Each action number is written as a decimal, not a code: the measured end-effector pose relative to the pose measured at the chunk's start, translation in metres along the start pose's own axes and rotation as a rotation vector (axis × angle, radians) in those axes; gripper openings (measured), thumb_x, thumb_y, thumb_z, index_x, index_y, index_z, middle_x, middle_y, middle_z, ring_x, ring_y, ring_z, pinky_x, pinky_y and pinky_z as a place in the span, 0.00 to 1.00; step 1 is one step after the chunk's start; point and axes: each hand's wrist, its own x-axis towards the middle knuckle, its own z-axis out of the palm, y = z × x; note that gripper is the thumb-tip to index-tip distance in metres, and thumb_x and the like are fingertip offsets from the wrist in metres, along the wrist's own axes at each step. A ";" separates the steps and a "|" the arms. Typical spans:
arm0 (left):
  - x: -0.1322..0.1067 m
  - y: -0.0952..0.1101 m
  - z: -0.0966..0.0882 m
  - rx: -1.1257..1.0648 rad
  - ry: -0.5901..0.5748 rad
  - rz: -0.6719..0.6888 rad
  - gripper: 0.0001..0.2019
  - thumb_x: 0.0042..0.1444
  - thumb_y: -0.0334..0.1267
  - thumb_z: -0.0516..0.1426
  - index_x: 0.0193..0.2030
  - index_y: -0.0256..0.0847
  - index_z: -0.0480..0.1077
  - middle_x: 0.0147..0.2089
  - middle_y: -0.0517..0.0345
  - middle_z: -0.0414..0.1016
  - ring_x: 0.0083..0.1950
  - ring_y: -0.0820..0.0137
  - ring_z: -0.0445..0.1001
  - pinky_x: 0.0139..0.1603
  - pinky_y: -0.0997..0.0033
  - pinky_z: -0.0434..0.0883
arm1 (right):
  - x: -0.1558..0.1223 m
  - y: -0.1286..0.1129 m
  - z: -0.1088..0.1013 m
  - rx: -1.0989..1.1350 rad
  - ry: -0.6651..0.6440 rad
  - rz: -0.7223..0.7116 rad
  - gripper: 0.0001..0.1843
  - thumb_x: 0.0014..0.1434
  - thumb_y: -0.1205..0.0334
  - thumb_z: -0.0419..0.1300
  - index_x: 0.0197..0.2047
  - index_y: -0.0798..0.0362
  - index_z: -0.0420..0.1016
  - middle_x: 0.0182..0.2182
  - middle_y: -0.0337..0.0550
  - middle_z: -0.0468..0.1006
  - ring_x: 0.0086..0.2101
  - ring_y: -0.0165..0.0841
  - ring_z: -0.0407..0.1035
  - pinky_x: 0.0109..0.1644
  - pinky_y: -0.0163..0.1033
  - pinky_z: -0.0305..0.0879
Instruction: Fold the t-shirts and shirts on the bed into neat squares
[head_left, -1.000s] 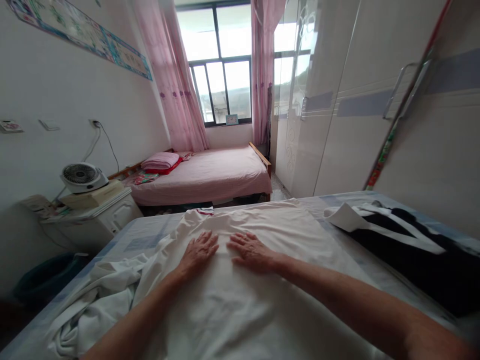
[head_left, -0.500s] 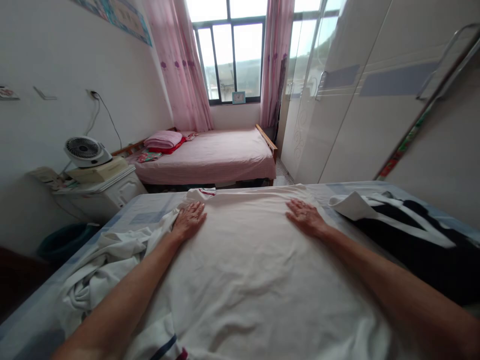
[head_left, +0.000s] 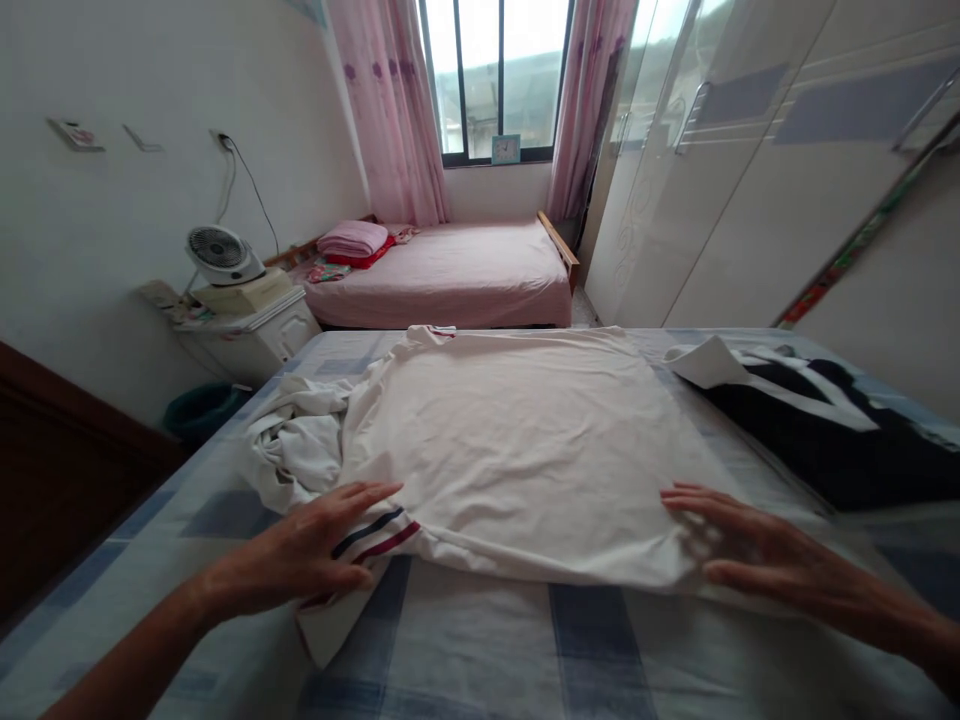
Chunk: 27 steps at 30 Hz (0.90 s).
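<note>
A white shirt (head_left: 517, 440) lies spread on the bed with the blue-and-white checked sheet (head_left: 480, 650). Its striped trim, navy and dark red, shows at the near left corner, and a small striped bit at the far left. Over that near left corner is my left hand (head_left: 315, 545), fingers stretched and thumb apart, holding nothing. My right hand (head_left: 750, 545) is by the near right corner, open too, fingers pointing left, slightly blurred. Whether either hand touches the cloth I cannot tell.
A crumpled white garment (head_left: 292, 440) lies left of the shirt. To the right is a folded black and white garment (head_left: 817, 420). Beyond stands a pink-covered bed (head_left: 465, 270); a fan (head_left: 221, 255) sits on a white cabinet (head_left: 281, 330). Wardrobes (head_left: 720, 200) line the right.
Both hands have left the shirt's far part and come back toward me to its near corners. The shirt's near edge now shows. The camera view has tilted down.
</note>
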 end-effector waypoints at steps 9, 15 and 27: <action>-0.009 0.013 0.023 0.144 0.261 -0.025 0.14 0.55 0.36 0.48 0.40 0.44 0.74 0.44 0.52 0.74 0.42 0.65 0.73 0.45 0.71 0.69 | -0.005 0.011 0.020 -0.279 0.274 -0.009 0.20 0.57 0.43 0.51 0.41 0.46 0.76 0.45 0.51 0.75 0.46 0.43 0.69 0.49 0.49 0.66; -0.026 0.007 0.022 0.048 0.280 0.031 0.15 0.59 0.42 0.48 0.47 0.46 0.72 0.52 0.55 0.74 0.50 0.66 0.73 0.51 0.74 0.67 | -0.009 0.018 0.024 -0.349 0.336 0.009 0.24 0.55 0.41 0.54 0.48 0.46 0.74 0.49 0.51 0.73 0.50 0.45 0.67 0.51 0.51 0.64; -0.032 -0.019 0.034 0.099 0.316 0.001 0.19 0.55 0.48 0.54 0.52 0.46 0.71 0.55 0.51 0.72 0.55 0.60 0.71 0.55 0.66 0.69 | -0.045 0.015 0.023 -0.228 0.358 0.034 0.25 0.55 0.44 0.55 0.52 0.46 0.71 0.55 0.48 0.68 0.54 0.44 0.65 0.58 0.50 0.62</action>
